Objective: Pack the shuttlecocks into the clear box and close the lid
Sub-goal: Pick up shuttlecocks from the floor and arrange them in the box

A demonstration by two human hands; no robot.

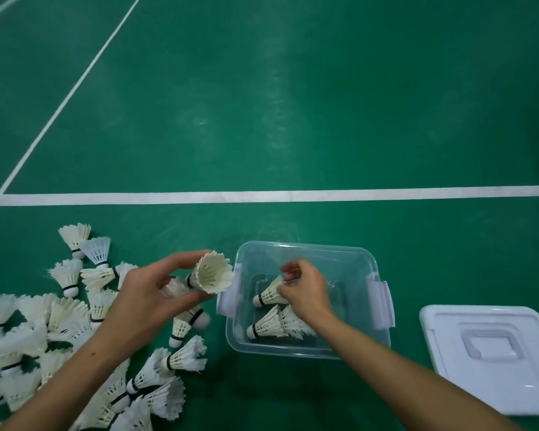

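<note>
reaching into the clear box [305,349], your right hand [305,290] pinches the feather skirt of a shuttlecock [266,295] whose cork tip points left, low inside the box. two more shuttlecocks [274,326] lie on the box bottom just nearer to you, corks also to the left, your wrist passing over their feathers. your left hand [140,301] has its grip curled round a nested stack of shuttlecocks [210,275], thumb on top and fingers beneath, the open feather cone facing up and toward the box, just off its left latch [226,304]. the box sits open on the green court floor [324,104], with a second latch [381,304] on its right side. the white lid [492,359] lies flat on the floor to the right, apart from the box. a loose pile of shuttlecocks [59,331] spreads over the floor at your left, under and beyond your left forearm. a white court line [293,194] runs across beyond the box.
</note>
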